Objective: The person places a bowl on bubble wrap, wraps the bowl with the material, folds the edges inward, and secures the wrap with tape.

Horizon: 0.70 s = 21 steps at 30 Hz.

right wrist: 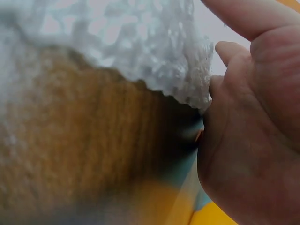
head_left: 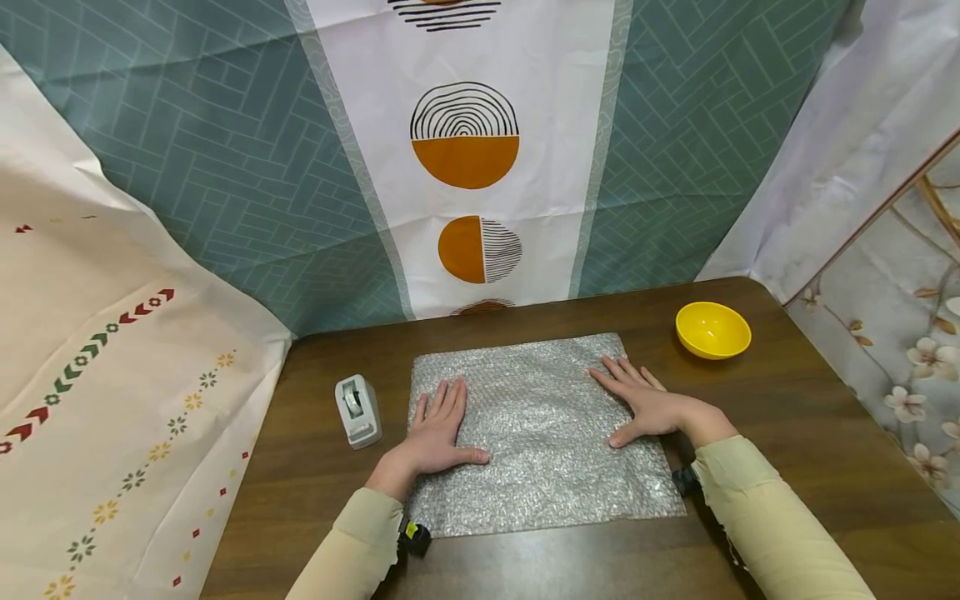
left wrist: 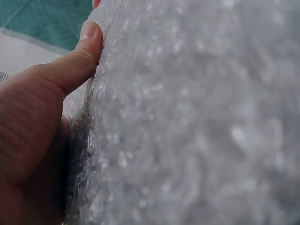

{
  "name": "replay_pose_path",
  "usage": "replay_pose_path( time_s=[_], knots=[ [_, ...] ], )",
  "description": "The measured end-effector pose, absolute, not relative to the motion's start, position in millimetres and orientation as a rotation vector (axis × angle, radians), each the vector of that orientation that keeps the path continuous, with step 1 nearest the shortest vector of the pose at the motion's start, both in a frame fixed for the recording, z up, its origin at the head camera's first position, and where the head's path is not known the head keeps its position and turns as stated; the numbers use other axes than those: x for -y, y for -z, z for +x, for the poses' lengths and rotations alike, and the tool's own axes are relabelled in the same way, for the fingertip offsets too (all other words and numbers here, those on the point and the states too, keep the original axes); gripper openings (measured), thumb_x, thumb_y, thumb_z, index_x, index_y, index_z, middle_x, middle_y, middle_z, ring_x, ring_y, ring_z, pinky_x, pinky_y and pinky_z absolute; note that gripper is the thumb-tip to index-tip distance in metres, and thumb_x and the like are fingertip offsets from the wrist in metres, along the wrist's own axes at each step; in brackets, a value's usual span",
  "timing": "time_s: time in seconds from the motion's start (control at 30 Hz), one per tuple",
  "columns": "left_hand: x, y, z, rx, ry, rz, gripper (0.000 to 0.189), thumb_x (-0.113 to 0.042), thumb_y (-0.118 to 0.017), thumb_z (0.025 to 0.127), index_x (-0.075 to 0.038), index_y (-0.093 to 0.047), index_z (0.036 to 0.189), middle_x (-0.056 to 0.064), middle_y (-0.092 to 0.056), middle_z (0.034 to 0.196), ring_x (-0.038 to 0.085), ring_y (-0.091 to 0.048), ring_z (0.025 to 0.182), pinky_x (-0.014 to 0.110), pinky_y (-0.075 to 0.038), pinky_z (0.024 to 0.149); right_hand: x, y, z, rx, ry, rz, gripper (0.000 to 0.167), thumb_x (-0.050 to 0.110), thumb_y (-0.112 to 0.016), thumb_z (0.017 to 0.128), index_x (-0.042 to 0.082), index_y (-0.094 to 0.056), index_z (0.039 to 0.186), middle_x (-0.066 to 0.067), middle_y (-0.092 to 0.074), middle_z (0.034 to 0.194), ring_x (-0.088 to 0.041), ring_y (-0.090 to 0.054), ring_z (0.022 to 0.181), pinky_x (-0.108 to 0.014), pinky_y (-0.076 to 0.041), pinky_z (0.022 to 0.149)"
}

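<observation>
A sheet of bubble wrap (head_left: 540,467) lies spread flat on the wooden table, its surface slightly wrinkled. On its left part rests my left hand (head_left: 437,437), fingers straight and thumb pointing inward. My right hand (head_left: 647,408) lies over the right edge of the sheet with its fingers spread toward the far side. In the left wrist view the thumb (left wrist: 77,58) is against the bubble wrap (left wrist: 187,117). The right wrist view shows the palm (right wrist: 253,126) beside the sheet's wavy edge, with bare wood below it. Neither hand grips anything.
Left of the sheet stands a white tape dispenser (head_left: 358,411) on the table (head_left: 292,500). A yellow bowl (head_left: 712,331) sits at the back right. Patterned cloth (head_left: 292,167) hangs behind the table, with more cloth along both sides.
</observation>
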<state>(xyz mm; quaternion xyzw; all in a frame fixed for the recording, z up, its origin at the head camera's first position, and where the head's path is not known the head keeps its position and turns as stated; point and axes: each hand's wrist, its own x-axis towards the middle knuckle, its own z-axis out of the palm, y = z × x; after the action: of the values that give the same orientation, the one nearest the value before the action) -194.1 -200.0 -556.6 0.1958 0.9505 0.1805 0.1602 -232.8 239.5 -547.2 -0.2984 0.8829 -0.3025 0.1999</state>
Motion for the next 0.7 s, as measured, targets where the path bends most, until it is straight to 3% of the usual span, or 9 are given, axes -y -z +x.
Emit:
replay_pose_path(
  time_s=[0.2,0.7],
  knots=[
    [199.6,557.7,-194.7,-2.713,-0.522,0.555,0.136,-0.083,-0.068,0.084,-0.013,0.01,0.17,0.002,0.014,0.177,0.024,0.02,0.161,0.055,0.016,0.126,-242.3,535.1,-230.0,-2.373,0.987,-0.885,0.118,0.051,-0.087,0.085,0.016,-0.016,0.173,-0.024,0.011,0.176,-0.052,0.018,0.158,-0.074,0.016,0.118],
    [199.7,558.7,-195.0,-2.724,-0.543,0.579,0.138,-0.086,-0.067,0.083,-0.011,0.007,0.171,0.006,0.011,0.178,0.029,0.017,0.163,0.057,0.014,0.126,-245.9,527.4,-234.8,-2.331,0.976,-0.866,0.111,0.04,-0.085,0.089,0.01,-0.017,0.172,-0.027,0.009,0.175,-0.056,0.016,0.157,-0.077,0.01,0.118]
  ],
)
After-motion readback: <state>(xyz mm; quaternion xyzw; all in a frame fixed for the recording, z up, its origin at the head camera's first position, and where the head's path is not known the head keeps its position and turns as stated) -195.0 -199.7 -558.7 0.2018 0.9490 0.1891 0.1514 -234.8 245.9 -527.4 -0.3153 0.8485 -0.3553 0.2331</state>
